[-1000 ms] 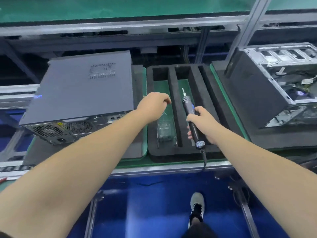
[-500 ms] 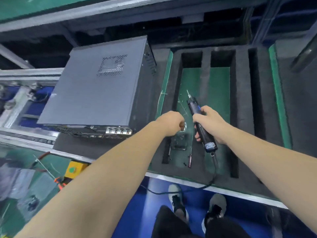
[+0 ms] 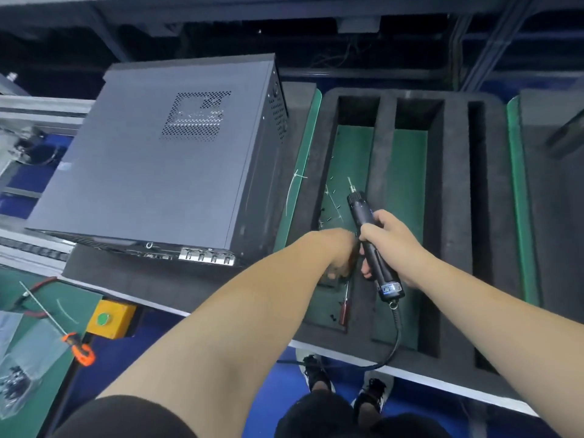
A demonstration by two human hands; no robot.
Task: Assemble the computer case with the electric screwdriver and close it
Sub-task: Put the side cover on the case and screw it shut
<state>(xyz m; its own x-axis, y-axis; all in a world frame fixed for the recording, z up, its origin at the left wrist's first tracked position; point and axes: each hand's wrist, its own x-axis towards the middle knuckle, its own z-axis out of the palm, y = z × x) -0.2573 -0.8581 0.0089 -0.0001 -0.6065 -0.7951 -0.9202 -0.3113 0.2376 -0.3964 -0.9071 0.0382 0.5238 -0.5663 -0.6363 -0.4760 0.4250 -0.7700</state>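
Computer case [image 3: 151,172]: closed, lay flat on foam at bench left; judged heavy, rigid, best held by edges. Electric screwdriver [image 3: 371,245]: right hand [image 3: 393,245] wrapped its barrel above tray [image 3: 455,216]. Left hand [image 3: 336,252]: fingers curled into tray, contents hidden.

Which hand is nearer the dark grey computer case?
Left. The left hand reaches down into the foam tray beside the dark grey computer case; the right hand is farther right, gripping the black electric screwdriver.
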